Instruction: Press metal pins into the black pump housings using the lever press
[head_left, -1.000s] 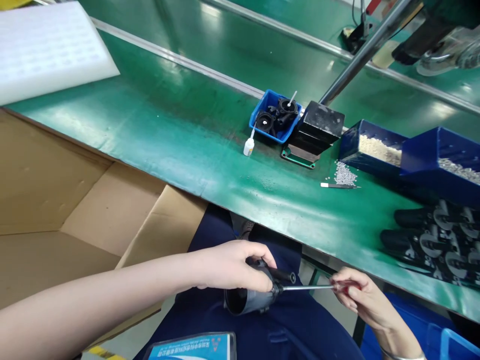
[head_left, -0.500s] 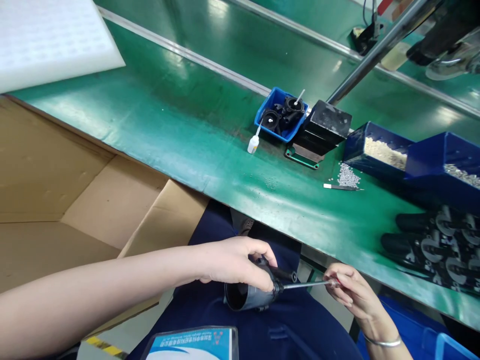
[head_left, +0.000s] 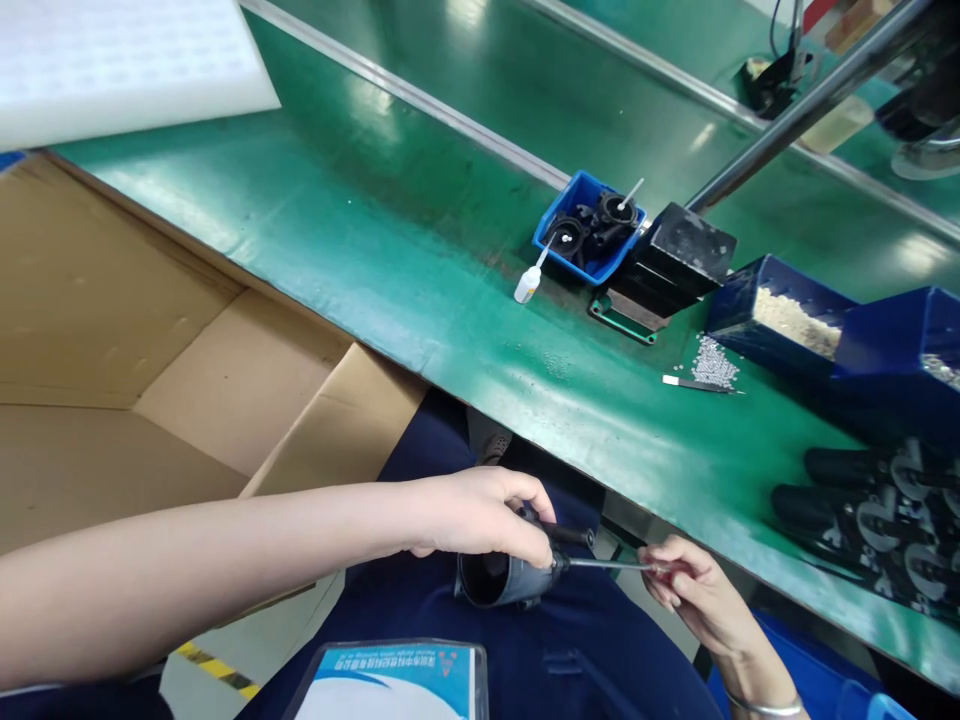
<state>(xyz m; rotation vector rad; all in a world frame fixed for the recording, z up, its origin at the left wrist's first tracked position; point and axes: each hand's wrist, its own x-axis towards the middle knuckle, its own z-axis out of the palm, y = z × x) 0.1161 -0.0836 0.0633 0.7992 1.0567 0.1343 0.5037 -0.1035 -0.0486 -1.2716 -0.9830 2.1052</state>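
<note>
My left hand (head_left: 480,515) is closed over a dark grey plastic housing (head_left: 502,578) with a round open mouth, held over my lap. My right hand (head_left: 694,590) grips the red handle of a screwdriver (head_left: 607,565). Its thin metal shaft runs leftward, and the tip sits in the housing just under my left fingers. Both hands are below the near edge of the green table (head_left: 420,260).
On the table stand a small blue tray of black parts (head_left: 589,232), a white glue bottle (head_left: 526,284), a black block fixture (head_left: 679,262), dark blue bins of small parts (head_left: 780,310), loose screws (head_left: 712,362) and several black housings (head_left: 877,520). A cardboard box (head_left: 150,380) lies left. A white foam sheet (head_left: 127,60) sits far left.
The view has shifted left and down, so the table things appear further right. Both hands keep their grip, and the right hand sits slightly closer to the housing.
</note>
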